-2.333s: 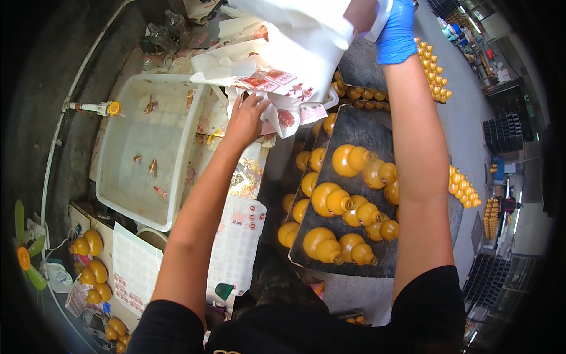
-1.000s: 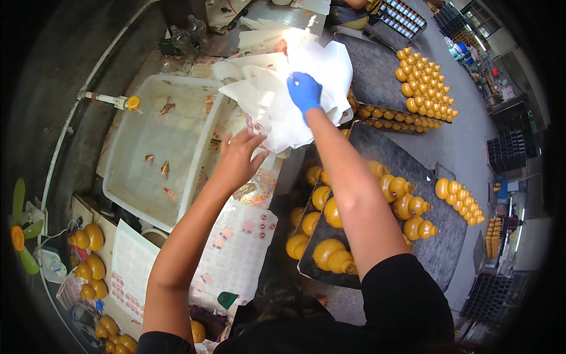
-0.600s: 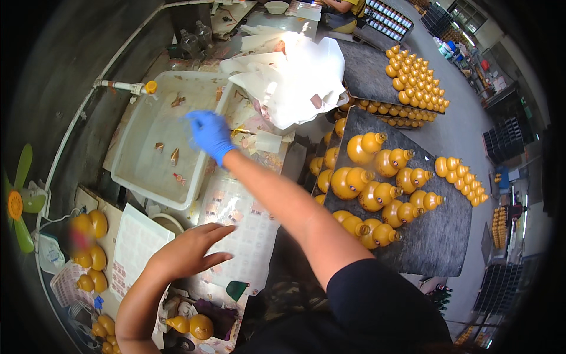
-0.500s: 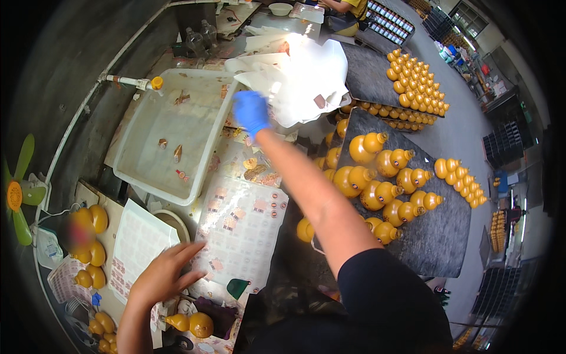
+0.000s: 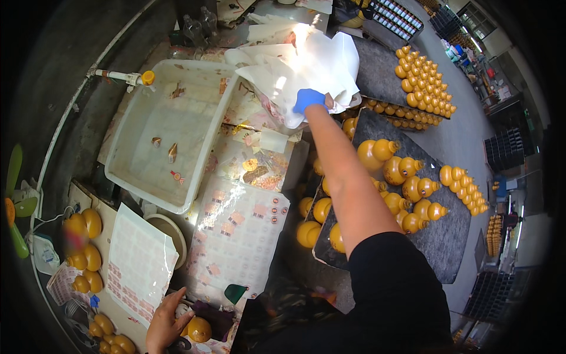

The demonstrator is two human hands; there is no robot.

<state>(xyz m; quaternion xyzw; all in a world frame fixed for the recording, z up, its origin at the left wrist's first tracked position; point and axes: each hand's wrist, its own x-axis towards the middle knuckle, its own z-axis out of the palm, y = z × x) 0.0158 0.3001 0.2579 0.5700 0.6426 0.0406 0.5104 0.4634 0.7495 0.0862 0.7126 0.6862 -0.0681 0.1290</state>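
Note:
My right hand (image 5: 310, 101), in a blue glove, reaches far forward to crumpled white sheets (image 5: 330, 65). It touches their near edge, beside a small brown patch; its fingers cannot be made out. My bare left hand (image 5: 167, 324) is low at the left, fingers apart and holding nothing visible. Just right of it a yellow gourd-shaped bottle (image 5: 199, 330) lies by a dark purple cloth (image 5: 217, 319). Between the hands lies a sticker sheet (image 5: 242, 227) with several labels left on it. A dark green piece (image 5: 234, 292) rests on its near edge.
A shallow white tub (image 5: 206, 159) holds several loose labels, under a pipe with a yellow tap (image 5: 147, 78). Another sticker sheet (image 5: 138, 248) partly covers a round bowl (image 5: 180, 236). Gourd bottles (image 5: 407, 171) crowd a dark board (image 5: 445, 236) at right. A green-bladed fan (image 5: 23, 206) is at left.
My right hand has moved right, from beside the tub's corner onto the white sheets. My left hand has drawn back toward me, off the sticker sheet's edge to the gourd bottle.

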